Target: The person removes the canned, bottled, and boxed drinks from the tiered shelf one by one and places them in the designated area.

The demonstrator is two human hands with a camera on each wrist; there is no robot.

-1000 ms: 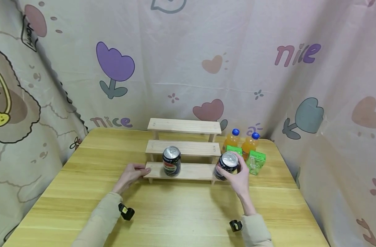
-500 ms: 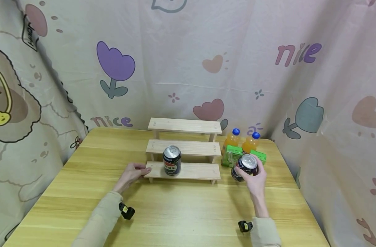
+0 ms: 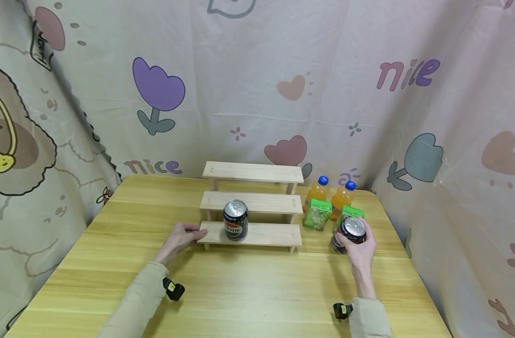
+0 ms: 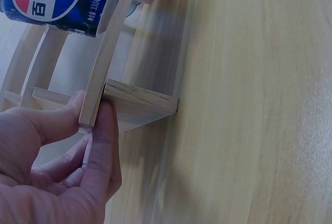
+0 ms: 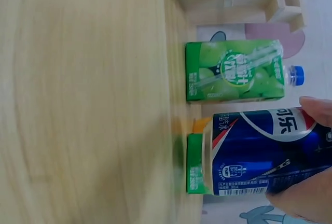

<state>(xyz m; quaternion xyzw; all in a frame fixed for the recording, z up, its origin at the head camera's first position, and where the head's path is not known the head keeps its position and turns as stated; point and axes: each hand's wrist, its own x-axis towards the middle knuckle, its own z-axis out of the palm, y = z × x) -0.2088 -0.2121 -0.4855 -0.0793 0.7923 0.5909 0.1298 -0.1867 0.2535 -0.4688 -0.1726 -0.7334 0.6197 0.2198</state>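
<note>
My left hand (image 3: pixel 181 241) pinches the left end of the lowest board of a three-step wooden shelf (image 3: pixel 274 234); in the left wrist view the thumb lies on top and the fingers underneath. On that board stands one dark blue soda can (image 3: pixel 235 220), upright. Right of the shelf, my right hand (image 3: pixel 362 249) grips a second soda can (image 5: pixel 270 149) around its side, thumb and fingers on opposite sides. That can is slightly tilted in the head view and partly covers the right-hand green juice box (image 3: pixel 351 212).
Another green juice box (image 3: pixel 318 215) stands beside the shelf's right end. Behind the boxes are two orange drink bottles (image 3: pixel 318 190) with blue caps. A printed curtain (image 3: pixel 240 94) hangs behind the wooden table (image 3: pixel 240 291).
My right hand has carried its can rightward, from the right end of the lowest board to in front of the right-hand juice box. The left hand and the other can stay where they were.
</note>
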